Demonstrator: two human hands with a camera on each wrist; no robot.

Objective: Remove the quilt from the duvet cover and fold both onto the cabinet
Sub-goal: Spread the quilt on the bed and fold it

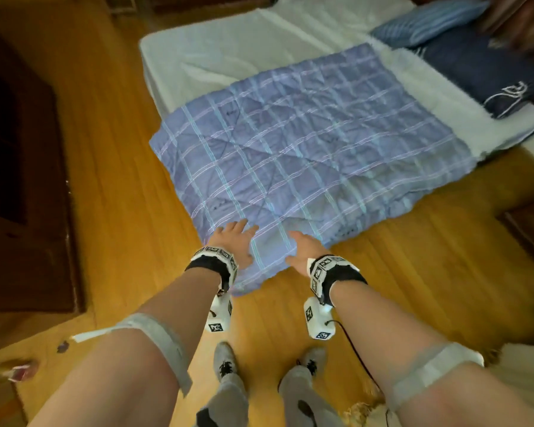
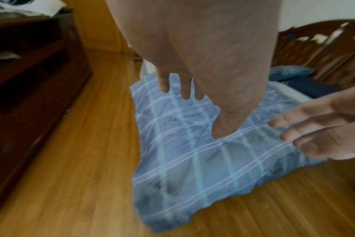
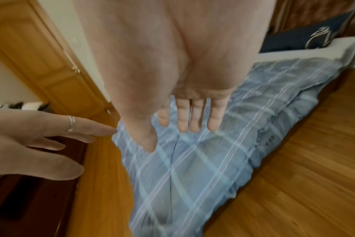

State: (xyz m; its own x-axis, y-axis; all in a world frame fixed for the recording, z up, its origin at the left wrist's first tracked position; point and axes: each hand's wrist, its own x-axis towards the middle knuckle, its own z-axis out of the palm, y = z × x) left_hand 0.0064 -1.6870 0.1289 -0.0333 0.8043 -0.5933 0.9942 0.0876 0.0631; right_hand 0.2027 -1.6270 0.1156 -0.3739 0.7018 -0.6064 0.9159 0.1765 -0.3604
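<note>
A blue checked duvet cover (image 1: 305, 149) with the quilt inside lies folded across the bed's near side, its lower end hanging toward the wooden floor. My left hand (image 1: 236, 241) hovers over its near corner with fingers straight, empty; the left wrist view shows the fingers (image 2: 184, 86) above the checked cloth (image 2: 192, 152). My right hand (image 1: 304, 251) is just to the right, also open and empty, fingers (image 3: 192, 118) spread over the cover (image 3: 192, 176). Neither hand grips the fabric. A dark wooden cabinet (image 1: 22, 167) stands at the left.
The bed's white mattress (image 1: 228, 44) carries a striped blue pillow (image 1: 429, 20) and a dark navy pillow (image 1: 487, 72) at the far right. Wooden floor (image 1: 121, 195) lies between cabinet and bed. A dark piece of furniture (image 1: 527, 229) sits at the right. My feet (image 1: 225, 362) stand below.
</note>
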